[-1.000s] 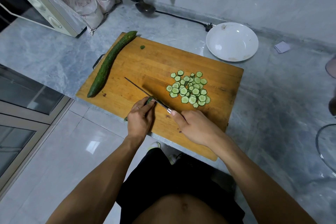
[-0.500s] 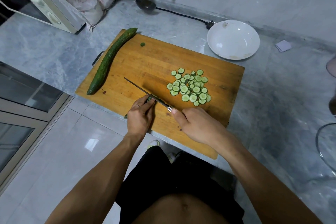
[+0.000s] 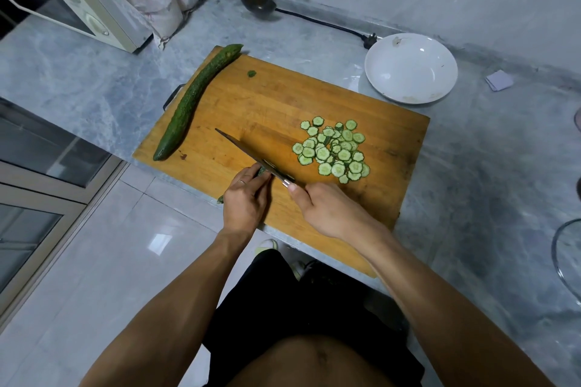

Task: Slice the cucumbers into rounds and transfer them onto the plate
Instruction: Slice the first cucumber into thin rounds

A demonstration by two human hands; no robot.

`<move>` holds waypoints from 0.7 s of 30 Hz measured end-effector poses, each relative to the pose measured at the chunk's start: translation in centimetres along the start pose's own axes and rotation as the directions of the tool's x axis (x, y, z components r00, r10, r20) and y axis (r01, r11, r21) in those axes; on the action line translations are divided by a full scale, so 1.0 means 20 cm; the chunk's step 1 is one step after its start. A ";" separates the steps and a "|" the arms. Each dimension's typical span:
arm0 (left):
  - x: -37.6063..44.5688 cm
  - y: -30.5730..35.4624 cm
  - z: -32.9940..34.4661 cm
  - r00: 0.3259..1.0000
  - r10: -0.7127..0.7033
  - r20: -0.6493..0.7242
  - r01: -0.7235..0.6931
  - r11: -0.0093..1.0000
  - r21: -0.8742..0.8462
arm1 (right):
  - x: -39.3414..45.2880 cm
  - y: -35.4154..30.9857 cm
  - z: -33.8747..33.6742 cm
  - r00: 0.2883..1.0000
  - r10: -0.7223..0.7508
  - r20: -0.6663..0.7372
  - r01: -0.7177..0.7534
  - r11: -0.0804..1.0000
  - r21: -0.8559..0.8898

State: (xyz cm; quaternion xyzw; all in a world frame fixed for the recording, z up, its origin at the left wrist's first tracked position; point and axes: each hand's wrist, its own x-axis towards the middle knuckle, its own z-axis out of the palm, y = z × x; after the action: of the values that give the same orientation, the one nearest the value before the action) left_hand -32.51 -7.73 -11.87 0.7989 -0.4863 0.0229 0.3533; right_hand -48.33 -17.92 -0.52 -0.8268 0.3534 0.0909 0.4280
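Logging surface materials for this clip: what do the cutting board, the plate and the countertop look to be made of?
Cutting board: wood or bamboo, matte, with visible strip grain and knife marks. Plate: probably glazed ceramic, white and glossy with soft reflections, though melamine can't be ruled out. Countertop: grey veined stone, likely marble or an imitation, with a smooth, slightly shiny finish.

Both arms are bare, with no sleeves. The left hand (image 3: pixel 243 209) wears a thin ring. Black shorts (image 3: pixel 301 308) and light shoes (image 3: pixel 265 247) show below.

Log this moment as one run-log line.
step: slicing | right hand: holds knife | left hand: steadies cucumber stub | slices: on board | plate: no slices | whole cucumber: uncut
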 end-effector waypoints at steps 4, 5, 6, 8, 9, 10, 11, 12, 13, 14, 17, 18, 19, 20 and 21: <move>-0.02 -0.01 -0.02 0.998 -0.034 0.062 0.035 0.999 -0.015 | 0.00 0.03 0.02 1.000 0.008 -0.029 -0.007 0.999 0.052; -0.02 -0.01 -0.03 0.996 -0.028 0.082 0.031 0.999 -0.033 | 0.00 0.03 0.01 1.000 0.007 -0.030 -0.005 0.999 0.053; -0.02 -0.02 -0.04 0.995 -0.027 0.098 0.032 0.998 -0.051 | 0.00 0.03 0.00 1.000 0.002 -0.031 -0.001 0.998 0.057; -0.01 -0.03 -0.05 0.993 -0.043 0.109 0.051 0.996 -0.073 | 0.00 0.03 -0.04 0.999 0.005 -0.035 -0.003 0.999 0.054; -0.01 -0.02 -0.06 0.992 -0.056 0.110 0.064 0.995 -0.074 | -0.01 0.04 -0.05 0.999 0.006 -0.039 -0.004 0.999 0.051; -0.01 -0.02 -0.06 0.992 -0.062 0.111 0.069 0.995 -0.065 | -0.01 0.05 -0.07 0.999 0.005 -0.043 -0.003 0.999 0.042; -0.01 -0.02 -0.05 0.992 -0.055 0.112 0.061 0.997 -0.051 | -0.03 0.05 -0.09 0.999 0.010 -0.045 -0.009 0.999 0.033; -0.01 -0.02 -0.05 0.993 -0.038 0.112 0.043 0.998 -0.038 | -0.04 0.06 -0.10 0.999 0.009 -0.044 -0.007 1.000 0.028; -0.01 -0.03 -0.05 0.993 -0.019 0.113 0.022 0.999 -0.029 | -0.06 0.06 -0.11 0.999 0.001 -0.039 0.000 1.000 0.029; -0.01 -0.04 -0.05 0.993 -0.005 0.115 0.007 1.000 -0.022 | -0.07 0.06 -0.12 0.999 -0.015 -0.037 0.016 1.000 0.025; 0.00 -0.06 -0.04 0.994 0.001 0.105 0.000 1.000 -0.009 | -0.14 0.03 -0.11 0.998 -0.044 -0.051 0.045 0.999 0.030; 0.01 -0.05 -0.03 0.995 0.003 0.096 -0.003 1.000 -0.002 | -0.16 0.02 -0.10 0.998 -0.047 -0.051 0.049 0.998 0.033; 0.01 -0.04 -0.03 0.996 0.013 0.085 -0.014 1.000 0.006 | -0.17 0.00 -0.08 0.998 -0.045 -0.046 0.047 0.998 0.034; 0.01 -0.03 -0.03 0.997 0.031 0.075 -0.033 0.999 0.013 | -0.19 0.00 -0.07 0.998 -0.039 -0.040 0.040 0.999 0.029; 0.01 -0.02 -0.03 0.996 0.047 0.069 -0.048 0.999 0.016 | -0.19 -0.01 -0.06 0.999 -0.032 -0.039 0.033 0.999 0.026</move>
State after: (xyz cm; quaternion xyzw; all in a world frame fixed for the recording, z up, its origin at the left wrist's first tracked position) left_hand -31.90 -7.35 -11.53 0.7904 -0.5170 0.0080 0.3286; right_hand -51.26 -16.83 2.12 -0.8282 0.3494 0.0635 0.4336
